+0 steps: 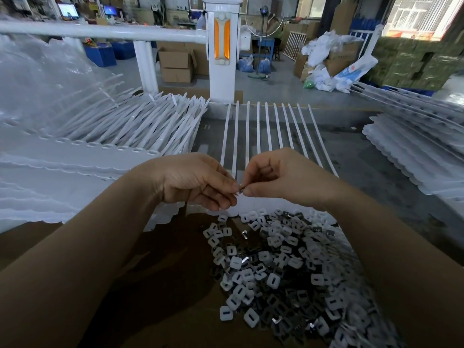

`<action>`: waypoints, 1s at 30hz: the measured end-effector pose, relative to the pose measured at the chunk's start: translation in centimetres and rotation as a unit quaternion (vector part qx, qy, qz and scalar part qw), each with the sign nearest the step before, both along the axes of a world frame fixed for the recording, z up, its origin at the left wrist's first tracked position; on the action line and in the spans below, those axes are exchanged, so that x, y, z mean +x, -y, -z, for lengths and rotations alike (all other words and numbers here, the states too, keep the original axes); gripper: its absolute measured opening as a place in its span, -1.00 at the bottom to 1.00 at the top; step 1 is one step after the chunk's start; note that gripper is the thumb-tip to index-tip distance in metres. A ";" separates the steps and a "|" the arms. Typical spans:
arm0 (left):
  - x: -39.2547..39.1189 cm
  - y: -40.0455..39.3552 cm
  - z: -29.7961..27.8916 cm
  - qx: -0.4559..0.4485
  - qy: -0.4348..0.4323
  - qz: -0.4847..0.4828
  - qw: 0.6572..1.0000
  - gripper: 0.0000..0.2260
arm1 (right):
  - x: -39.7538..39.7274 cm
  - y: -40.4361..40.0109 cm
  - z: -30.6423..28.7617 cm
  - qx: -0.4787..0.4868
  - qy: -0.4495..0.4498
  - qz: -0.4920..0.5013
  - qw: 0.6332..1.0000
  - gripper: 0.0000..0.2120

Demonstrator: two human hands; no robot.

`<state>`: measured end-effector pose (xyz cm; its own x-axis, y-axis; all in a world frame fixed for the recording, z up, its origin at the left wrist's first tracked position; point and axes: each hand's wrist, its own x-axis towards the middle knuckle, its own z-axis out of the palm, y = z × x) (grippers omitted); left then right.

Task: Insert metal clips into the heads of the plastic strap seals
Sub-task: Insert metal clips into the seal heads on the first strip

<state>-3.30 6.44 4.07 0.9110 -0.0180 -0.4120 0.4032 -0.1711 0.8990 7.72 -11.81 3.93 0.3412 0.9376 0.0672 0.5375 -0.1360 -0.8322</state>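
Hands point(193, 180) point(281, 177) pinching metal clip point(241, 190)

the counter point(371, 156) carries a row of strap seals point(266, 129), stacked seal sheets point(406, 156) and brown cardboard point(155, 285) under a clip pile point(283, 272).

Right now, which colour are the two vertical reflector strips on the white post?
Orange-amber: the two reflector strips sit side by side on the white post, seen best in the head view.

Dim hall, wide-angle warp

We see daylight from the window point(421, 13), soft shadows, bent and blurred edges.
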 end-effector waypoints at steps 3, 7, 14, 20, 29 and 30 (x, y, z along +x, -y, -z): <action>-0.2 0.1 -0.3 0.043 -0.014 0.045 0.998 -0.88 | 0.3 0.0 -0.1 -0.016 -0.021 0.022 0.999 -0.94; -0.2 0.4 -0.6 0.098 0.017 0.065 0.993 -0.82 | 0.7 0.1 0.1 -0.012 -0.063 0.065 0.996 -0.98; 0.3 0.6 -0.2 0.145 0.126 -0.019 0.981 -0.94 | 0.8 0.0 0.3 -0.025 -0.068 0.087 0.994 -0.97; 0.3 1.1 -0.3 0.136 0.138 -0.013 0.981 -0.91 | 0.8 0.0 0.3 -0.022 -0.112 0.094 0.989 -0.93; 0.2 1.1 -0.3 0.109 0.148 -0.017 0.983 -0.90 | 0.4 -0.1 0.0 -0.034 -0.125 0.108 0.986 -0.92; 0.2 1.1 -0.3 0.112 0.147 -0.015 0.983 -0.91 | 0.3 -0.2 0.0 -0.032 -0.121 0.110 0.986 -0.92</action>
<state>-3.15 5.32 4.40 0.9901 0.0712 -0.1211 0.1389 -0.3699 0.9186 8.05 -11.66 3.90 0.5358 0.8387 -0.0976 0.2754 -0.2828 -0.9188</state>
